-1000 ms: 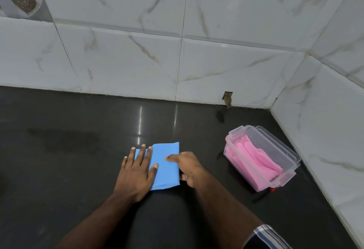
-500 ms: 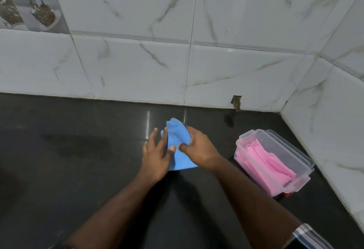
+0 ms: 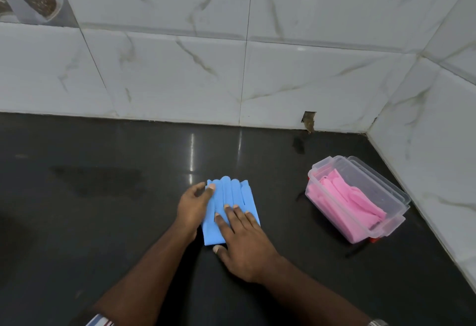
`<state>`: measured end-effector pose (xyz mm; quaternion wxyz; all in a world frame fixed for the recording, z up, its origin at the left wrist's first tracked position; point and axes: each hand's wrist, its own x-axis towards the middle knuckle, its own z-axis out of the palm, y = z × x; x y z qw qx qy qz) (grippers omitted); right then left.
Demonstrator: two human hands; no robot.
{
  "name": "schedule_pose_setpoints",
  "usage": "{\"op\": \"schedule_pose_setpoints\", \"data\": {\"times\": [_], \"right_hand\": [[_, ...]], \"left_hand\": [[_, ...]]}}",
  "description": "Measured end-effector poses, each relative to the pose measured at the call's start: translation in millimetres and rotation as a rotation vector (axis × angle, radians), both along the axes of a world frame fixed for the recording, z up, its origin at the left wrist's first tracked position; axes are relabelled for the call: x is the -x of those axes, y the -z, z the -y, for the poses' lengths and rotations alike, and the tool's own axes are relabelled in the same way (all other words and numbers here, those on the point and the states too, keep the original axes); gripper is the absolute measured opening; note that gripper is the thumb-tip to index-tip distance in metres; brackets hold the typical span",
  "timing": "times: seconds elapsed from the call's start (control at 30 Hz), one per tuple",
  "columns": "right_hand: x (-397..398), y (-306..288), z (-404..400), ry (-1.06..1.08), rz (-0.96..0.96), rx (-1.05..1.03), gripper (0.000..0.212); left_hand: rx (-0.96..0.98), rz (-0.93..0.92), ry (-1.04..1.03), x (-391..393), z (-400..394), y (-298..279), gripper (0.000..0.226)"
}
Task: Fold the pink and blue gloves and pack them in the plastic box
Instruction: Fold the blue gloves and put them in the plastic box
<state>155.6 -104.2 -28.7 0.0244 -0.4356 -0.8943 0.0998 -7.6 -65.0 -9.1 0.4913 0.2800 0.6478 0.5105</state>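
Observation:
The blue glove (image 3: 231,196) lies folded flat on the black counter (image 3: 103,222), its finger ends pointing toward the back wall. My left hand (image 3: 192,209) pinches the glove's upper left edge, thumb on top. Spread flat, my right hand (image 3: 244,243) presses on the glove's near right part and covers it there. To the right stands the clear plastic box (image 3: 386,189), lidless and at an angle, with the folded pink gloves (image 3: 345,202) inside.
White marble-look tiled walls close the counter at the back and right, meeting in a corner (image 3: 368,132) behind the box. A small hole (image 3: 309,119) sits low in the back wall. A red part (image 3: 374,240) shows under the box's near end.
The glove was lifted and bunched between both hands half a second ago; now it lies flat with its fingers showing. My right hand has opened and spread on top of it.

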Motion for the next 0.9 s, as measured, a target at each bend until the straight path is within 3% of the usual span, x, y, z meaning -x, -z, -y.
{"op": "schedule_pose_setpoints", "data": {"times": [0.1,0.3,0.43,0.53,0.63,0.7,0.8,0.9], "right_hand": [[1.6,-3.7,2.2,-0.004,-0.001,0.027,0.077],[-2.0,-8.1,-5.8,0.007,-0.043,0.131,0.068],[-14.4,-32.8,-13.4,0.090,-0.262,0.165,0.058],[-41.2,-51.5,-19.3,0.194,-0.329,0.089,0.050],[-81.7,-60.9,-28.5,0.347,-0.316,-0.166,0.042],[-113.1,-77.1,-34.7,0.534,-0.121,-0.251,0.036],[-152.0,-86.5,-41.1,0.774,0.106,-0.165,0.045],[-158.3,-83.1,-42.4,0.775,-0.044,-0.047,0.043]], "left_hand": [[0.012,-0.510,0.082,-1.4,-7.4,5.9,0.030],[0.062,-0.885,0.128,6.5,-8.5,12.1,0.030],[0.045,-1.130,0.081,-0.2,-3.8,8.2,0.037],[-0.195,-1.343,0.127,-27.9,-3.6,-3.7,0.039],[-0.454,-1.191,0.371,-74.2,-3.8,-17.6,0.041],[-0.437,-1.035,0.544,-104.5,-1.7,-22.7,0.040],[-0.301,-0.950,0.724,-134.3,-2.7,-21.7,0.048],[-0.251,-0.900,0.792,-147.3,-4.7,-23.3,0.053]]}}
